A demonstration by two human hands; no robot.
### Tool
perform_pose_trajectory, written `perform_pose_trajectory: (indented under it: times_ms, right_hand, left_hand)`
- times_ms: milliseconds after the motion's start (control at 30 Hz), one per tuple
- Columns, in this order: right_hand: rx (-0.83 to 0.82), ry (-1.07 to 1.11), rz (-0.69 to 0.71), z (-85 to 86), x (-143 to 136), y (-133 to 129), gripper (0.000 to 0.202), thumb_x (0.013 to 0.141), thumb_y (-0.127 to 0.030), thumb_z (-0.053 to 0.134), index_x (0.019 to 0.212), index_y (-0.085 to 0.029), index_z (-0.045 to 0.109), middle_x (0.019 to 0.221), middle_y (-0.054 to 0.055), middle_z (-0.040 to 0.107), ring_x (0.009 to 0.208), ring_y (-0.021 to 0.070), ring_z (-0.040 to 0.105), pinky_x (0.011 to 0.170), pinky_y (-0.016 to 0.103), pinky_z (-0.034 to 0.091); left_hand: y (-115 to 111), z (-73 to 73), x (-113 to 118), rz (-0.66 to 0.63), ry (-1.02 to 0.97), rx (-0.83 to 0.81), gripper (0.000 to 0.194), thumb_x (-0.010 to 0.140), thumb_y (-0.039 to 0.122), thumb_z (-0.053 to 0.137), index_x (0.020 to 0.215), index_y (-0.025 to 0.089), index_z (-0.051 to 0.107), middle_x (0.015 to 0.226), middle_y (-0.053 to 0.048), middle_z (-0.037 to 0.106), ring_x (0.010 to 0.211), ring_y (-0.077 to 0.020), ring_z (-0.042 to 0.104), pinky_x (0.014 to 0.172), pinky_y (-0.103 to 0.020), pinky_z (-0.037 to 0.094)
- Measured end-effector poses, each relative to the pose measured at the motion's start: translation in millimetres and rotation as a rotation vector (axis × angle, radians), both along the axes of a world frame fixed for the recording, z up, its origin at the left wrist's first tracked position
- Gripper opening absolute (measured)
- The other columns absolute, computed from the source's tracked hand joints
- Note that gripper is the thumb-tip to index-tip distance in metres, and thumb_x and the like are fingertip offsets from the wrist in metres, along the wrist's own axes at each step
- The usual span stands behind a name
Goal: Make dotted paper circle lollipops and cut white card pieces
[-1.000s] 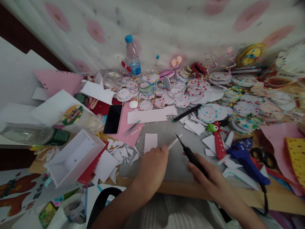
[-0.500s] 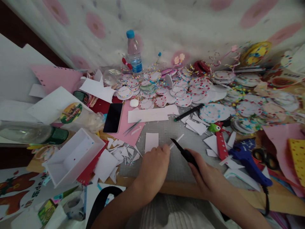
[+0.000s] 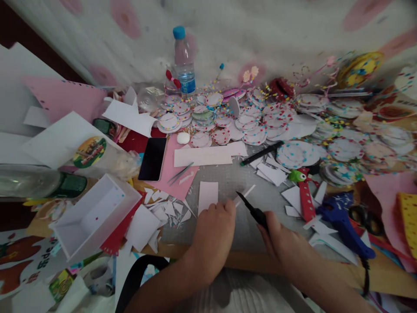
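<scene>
My right hand (image 3: 283, 241) is wrapped round the black handle of a craft knife (image 3: 253, 209), whose dark blade points up and to the left. My left hand (image 3: 215, 237) is closed above the grey mat (image 3: 182, 232), knuckles up. From its fingertips a narrow white paper strip (image 3: 250, 190) sticks out to the upper right, close to the blade's tip. Whether blade and strip touch, I cannot tell. Just beyond the left knuckles lies a white paper rectangle (image 3: 208, 192), its lower edge hidden by the hand.
Paper scraps (image 3: 167, 208) and an open white box (image 3: 97, 213) are on the left. A phone (image 3: 152, 158), tweezers (image 3: 180, 172) and a long paper piece (image 3: 203, 156) lie ahead. Dotted paper discs (image 3: 250, 124) and a bottle (image 3: 185, 65) stand behind; a blue glue gun (image 3: 342, 221) lies right.
The head view has shifted slightly. The right hand and knife sit a little nearer the left hand, while the closed left hand and the strip keep nearly the same pose.
</scene>
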State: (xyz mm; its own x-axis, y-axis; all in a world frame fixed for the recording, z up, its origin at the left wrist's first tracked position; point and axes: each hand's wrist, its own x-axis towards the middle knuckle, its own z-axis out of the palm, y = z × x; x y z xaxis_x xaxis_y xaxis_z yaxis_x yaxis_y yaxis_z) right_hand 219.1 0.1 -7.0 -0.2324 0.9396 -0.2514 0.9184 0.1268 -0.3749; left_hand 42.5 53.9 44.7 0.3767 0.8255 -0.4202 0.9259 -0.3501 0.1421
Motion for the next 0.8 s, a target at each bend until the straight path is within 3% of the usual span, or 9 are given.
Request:
perform_pose_trajectory:
  times_ms: [267,533,800]
  right_hand:
    - [0.008,-0.147,0.009,-5.1,-0.5,-5.8,0.014,0.098,-0.023,0.031,0.089,-0.022,0.042,0.058,0.006,0.065,0.044,0.0259,0.066,0.038,0.029,0.02]
    - [-0.036,-0.156,-0.03,-4.7,-7.2,-0.8,0.009,0.097,-0.023,0.036,0.088,-0.023,0.04,0.057,0.003,0.065,0.046,0.0228,0.067,0.038,0.027,0.019]
    - [0.013,0.048,0.038,9.0,-4.7,11.7,0.013,0.099,-0.025,0.027,0.097,-0.021,0.039,0.057,0.002,0.066,0.05,0.0247,0.068,0.041,0.028,0.024]
  left_hand:
    - [-0.8,-2.4,3.7,0.035,0.002,-0.029,0.024,0.092,0.002,0.032,0.097,0.014,0.052,0.084,-0.009,0.066,0.081,-0.0248,0.067,0.066,-0.039,0.059]
    - [1.7,-2.9,-0.5,0.015,0.0,-0.036,0.026,0.091,0.001,0.03,0.101,0.014,0.051,0.086,-0.01,0.066,0.082,-0.025,0.068,0.066,-0.038,0.058]
    - [5.5,3.5,-6.9,0.026,-0.029,-0.064,0.021,0.094,0.006,0.032,0.1,0.015,0.05,0.085,-0.009,0.067,0.084,-0.026,0.069,0.068,-0.038,0.057]
